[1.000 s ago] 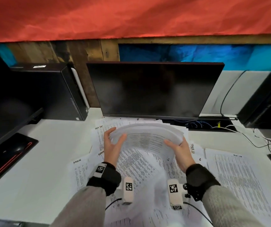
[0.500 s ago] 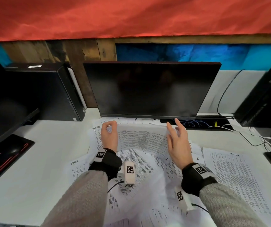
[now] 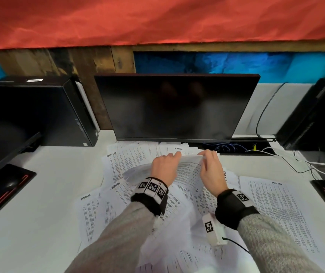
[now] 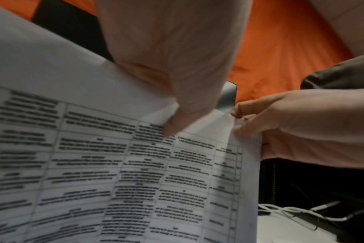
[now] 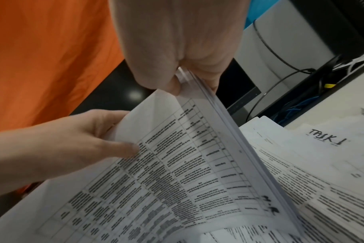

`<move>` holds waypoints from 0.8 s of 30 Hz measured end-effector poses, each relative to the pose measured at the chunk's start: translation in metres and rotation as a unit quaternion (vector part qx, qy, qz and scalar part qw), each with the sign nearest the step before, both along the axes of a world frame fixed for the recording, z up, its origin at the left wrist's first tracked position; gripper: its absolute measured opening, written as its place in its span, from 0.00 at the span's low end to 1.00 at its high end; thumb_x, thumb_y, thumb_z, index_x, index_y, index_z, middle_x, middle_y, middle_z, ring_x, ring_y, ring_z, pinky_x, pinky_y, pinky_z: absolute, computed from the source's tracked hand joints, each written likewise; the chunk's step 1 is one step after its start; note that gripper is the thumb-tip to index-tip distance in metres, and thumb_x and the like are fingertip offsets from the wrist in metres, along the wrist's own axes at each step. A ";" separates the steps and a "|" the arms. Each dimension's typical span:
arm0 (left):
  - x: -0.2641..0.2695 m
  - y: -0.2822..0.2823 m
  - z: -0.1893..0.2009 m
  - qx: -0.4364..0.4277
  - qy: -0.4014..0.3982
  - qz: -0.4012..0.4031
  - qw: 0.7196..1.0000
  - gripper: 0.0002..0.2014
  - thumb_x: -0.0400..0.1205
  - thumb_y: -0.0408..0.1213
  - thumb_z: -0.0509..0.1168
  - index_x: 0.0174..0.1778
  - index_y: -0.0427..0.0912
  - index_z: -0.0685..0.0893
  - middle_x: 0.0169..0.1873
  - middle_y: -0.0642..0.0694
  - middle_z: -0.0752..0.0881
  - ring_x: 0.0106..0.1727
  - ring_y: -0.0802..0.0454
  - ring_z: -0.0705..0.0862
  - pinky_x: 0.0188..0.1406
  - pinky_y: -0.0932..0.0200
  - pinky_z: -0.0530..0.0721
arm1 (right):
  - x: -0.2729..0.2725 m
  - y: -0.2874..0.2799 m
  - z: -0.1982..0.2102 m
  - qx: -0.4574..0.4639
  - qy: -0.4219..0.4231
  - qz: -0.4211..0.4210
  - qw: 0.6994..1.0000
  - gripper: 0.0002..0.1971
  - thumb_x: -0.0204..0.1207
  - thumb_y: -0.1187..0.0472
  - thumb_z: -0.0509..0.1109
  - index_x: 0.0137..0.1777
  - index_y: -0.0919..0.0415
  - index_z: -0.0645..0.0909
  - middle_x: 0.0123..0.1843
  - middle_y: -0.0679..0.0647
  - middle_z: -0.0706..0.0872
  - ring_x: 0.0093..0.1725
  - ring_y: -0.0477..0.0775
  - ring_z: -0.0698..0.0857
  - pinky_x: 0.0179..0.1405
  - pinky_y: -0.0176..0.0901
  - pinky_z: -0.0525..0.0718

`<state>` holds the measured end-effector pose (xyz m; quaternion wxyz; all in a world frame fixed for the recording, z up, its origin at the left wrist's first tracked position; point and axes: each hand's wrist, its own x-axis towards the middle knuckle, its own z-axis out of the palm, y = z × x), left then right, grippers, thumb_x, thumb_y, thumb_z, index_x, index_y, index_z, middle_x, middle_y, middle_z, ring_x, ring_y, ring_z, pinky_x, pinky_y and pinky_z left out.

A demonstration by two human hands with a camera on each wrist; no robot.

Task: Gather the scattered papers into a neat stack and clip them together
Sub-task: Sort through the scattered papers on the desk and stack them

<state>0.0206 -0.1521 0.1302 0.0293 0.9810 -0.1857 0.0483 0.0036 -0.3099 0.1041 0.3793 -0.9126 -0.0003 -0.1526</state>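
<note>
at the centre of the head view, the left hand [image 3: 164, 168] and right hand [image 3: 212, 170] both pinch a partial bundle of white printed sheets [image 3: 189, 170], thumbs over the top edge, fingers curled behind; the bundle is raised above the white desk [image 3: 45, 194]. many more loose printed pages [image 3: 275, 209] lie fanned across the lower half of the frame, ungathered. i judge the task early: most gathering, squaring and clipping remain. no clip is visible anywhere.

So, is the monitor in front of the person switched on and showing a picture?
No, the monitor behind the held sheaf of papers has a dark, blank screen in the head view.
</note>
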 end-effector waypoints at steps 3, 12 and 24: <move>0.000 0.007 0.012 -0.032 -0.021 0.013 0.999 0.16 0.81 0.29 0.60 0.64 0.46 0.73 0.41 0.49 0.83 0.38 0.50 0.81 0.39 0.57 0.80 | -0.009 -0.011 -0.009 0.091 -0.011 -0.049 0.995 0.27 0.78 0.68 0.66 0.76 0.60 0.65 0.68 0.53 0.70 0.65 0.46 0.72 0.70 0.41 0.71; -0.004 0.067 0.025 -0.601 0.117 0.102 0.784 0.18 0.83 0.30 0.62 0.70 0.44 0.76 0.61 0.51 0.84 0.62 0.54 0.83 0.65 0.55 0.80 | -0.010 -0.026 0.023 0.488 0.215 0.047 0.845 0.17 0.79 0.63 0.68 0.67 0.50 0.77 0.66 0.47 0.84 0.64 0.41 0.82 0.68 0.41 0.70; -0.043 0.042 -0.052 -0.628 0.068 0.231 0.740 0.15 0.84 0.32 0.62 0.63 0.48 0.69 0.47 0.54 0.79 0.39 0.66 0.79 0.29 0.75 0.79 | -0.016 0.017 0.025 0.295 -0.057 -0.038 0.953 0.23 0.78 0.66 0.70 0.70 0.51 0.69 0.55 0.42 0.79 0.50 0.36 0.81 0.49 0.29 0.79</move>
